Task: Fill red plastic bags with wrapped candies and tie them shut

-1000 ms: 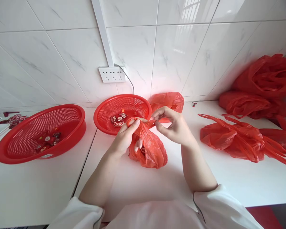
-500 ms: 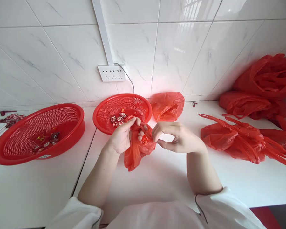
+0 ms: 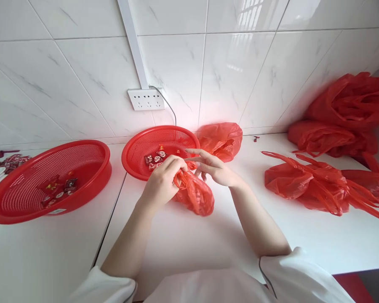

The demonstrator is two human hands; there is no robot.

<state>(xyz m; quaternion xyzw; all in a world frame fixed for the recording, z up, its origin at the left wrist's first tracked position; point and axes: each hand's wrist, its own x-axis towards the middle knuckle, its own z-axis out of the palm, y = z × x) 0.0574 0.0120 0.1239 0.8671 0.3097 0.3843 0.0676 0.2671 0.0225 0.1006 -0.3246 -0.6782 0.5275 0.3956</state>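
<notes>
My left hand (image 3: 162, 181) is closed around the gathered neck of a red plastic bag (image 3: 197, 195), whose rounded body hangs below over the table. The bag is thin and crinkled, and what it contains cannot be made out. At the bag's top, my right hand (image 3: 213, 166) has its fingers stretched out and apart, pointing left towards my left hand. Just behind both hands stands a round red plastic basket (image 3: 135, 149) with a few wrapped sweets (image 3: 159, 158) lying in it.
Further left, a larger red basket (image 3: 94, 168) holds dark and red wrapped sweets (image 3: 58, 191). One puffed red bag (image 3: 222, 139) rests against the tiled wall. On the right lie red bags with handles (image 3: 306, 185) and bundled red bags (image 3: 353, 101). A socket strip (image 3: 146, 99) is on the wall.
The bag has swung from hanging down-left to bulging down-right. My left hand has turned knuckles-up over its neck. My right hand has moved left and its fingers have spread from a pinch.
</notes>
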